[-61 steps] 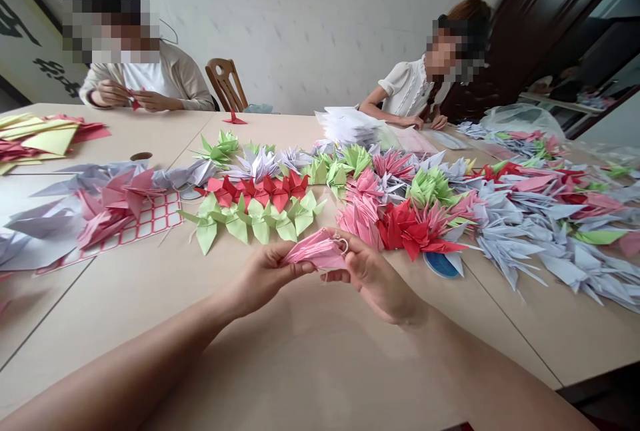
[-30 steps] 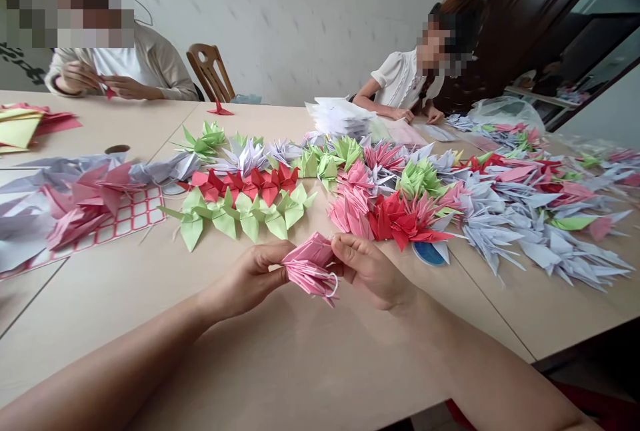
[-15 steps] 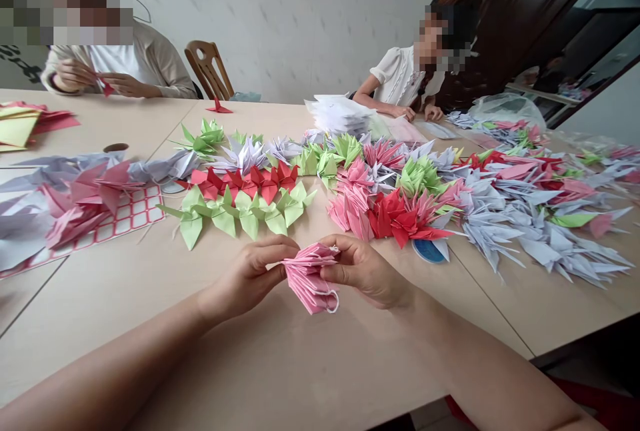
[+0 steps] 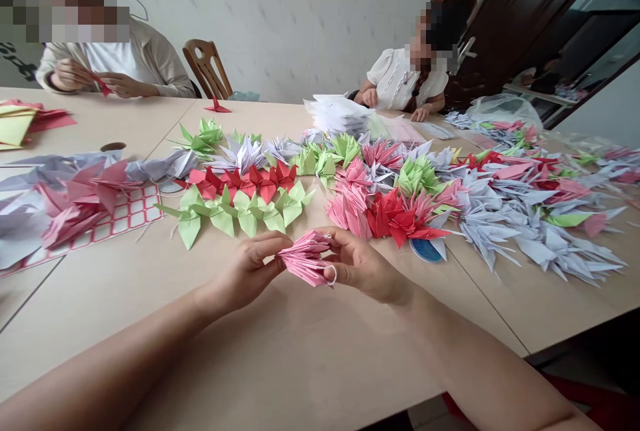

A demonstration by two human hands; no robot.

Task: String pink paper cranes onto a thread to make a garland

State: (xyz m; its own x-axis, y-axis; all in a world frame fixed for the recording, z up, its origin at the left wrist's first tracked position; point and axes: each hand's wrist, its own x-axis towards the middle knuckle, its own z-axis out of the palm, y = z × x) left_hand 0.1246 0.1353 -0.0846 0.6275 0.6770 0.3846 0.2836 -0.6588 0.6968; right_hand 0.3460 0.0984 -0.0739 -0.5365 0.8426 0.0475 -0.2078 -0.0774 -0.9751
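A bundle of pink folded paper cranes (image 4: 306, 262) is held just above the table (image 4: 280, 364) between both hands. My left hand (image 4: 245, 272) pinches its left end with thumb and fingers. My right hand (image 4: 363, 266) grips the right end, where a thin white loop (image 4: 331, 276) circles near my thumb. Just beyond lie rows of green (image 4: 240, 210) and red (image 4: 245, 181) paper cranes.
Heaps of pink, red, green and lilac cranes (image 4: 500, 204) cover the table's right half. A red-grid sticker sheet (image 4: 133, 208) and more cranes lie left. Two people sit at the far side: one at far left (image 4: 100, 71) folding red paper, one at the back right (image 4: 415, 78). A white paper stack (image 4: 337, 114) stands nearby.
The pink bundle has been turned and tipped between my hands, with the white loop shifting from above to below and back beside my right thumb. The camera view shifted slightly.
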